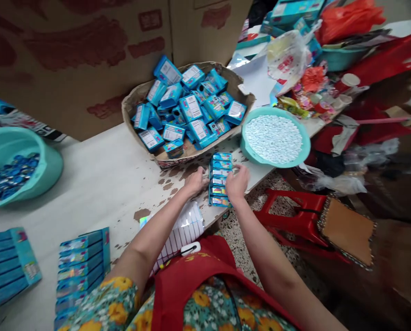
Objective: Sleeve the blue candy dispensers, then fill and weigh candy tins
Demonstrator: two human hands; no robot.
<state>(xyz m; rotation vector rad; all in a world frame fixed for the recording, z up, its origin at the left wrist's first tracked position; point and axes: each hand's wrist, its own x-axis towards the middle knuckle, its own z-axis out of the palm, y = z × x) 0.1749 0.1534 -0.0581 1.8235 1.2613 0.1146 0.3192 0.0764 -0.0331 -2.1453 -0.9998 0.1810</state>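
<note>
A row of small blue boxes (220,178) lies in a line on the white worn table (98,179), near its front edge. My left hand (196,180) presses against the row's left side with curled fingers. My right hand (237,183) grips the row's right side, so the boxes are squeezed between both hands. Just beyond them a cardboard tray (131,103) is heaped with several loose blue boxes (188,108).
A teal bowl of white pellets (275,136) stands right of the tray. Another teal basin (5,142) with blue pieces sits at far left. Packed blue box rows (81,259) lie near left. Large cartons (88,50) stand behind; a red stool (295,216) below right.
</note>
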